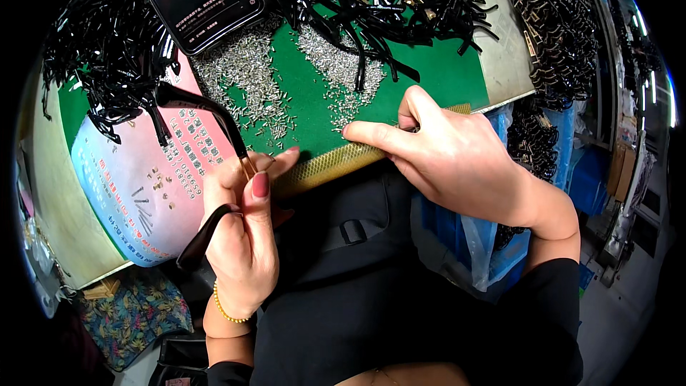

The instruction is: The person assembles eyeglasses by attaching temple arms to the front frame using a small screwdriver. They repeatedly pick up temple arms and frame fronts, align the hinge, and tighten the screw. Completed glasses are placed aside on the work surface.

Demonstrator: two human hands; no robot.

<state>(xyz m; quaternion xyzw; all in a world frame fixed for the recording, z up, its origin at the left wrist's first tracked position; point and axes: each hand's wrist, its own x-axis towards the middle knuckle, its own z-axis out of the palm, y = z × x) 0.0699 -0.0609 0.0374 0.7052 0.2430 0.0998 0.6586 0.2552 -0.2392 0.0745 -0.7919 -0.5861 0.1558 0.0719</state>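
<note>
My left hand (246, 243) is closed around a black eyeglass temple (221, 116) with a gold-coloured end near the fingertips. Its curved black tip reaches up and left over a printed pink and blue sheet. A second dark, curved tip (204, 237) juts out beside the palm; whether it belongs to another temple I cannot tell. My right hand (457, 154) stretches one finger left, its tip touching the near end of a pile of tiny silvery screws or pins (341, 111) on the green mat (421, 71). Its other fingers are bent and partly hidden.
Yellow mesh edging (332, 168) runs along the table's near edge. Another pile of small metal pieces (246, 75) lies beside a phone (204, 0). Heaps of black temples (107, 28) cover the far side. Blue crates (507, 257) stand at the right, below table height.
</note>
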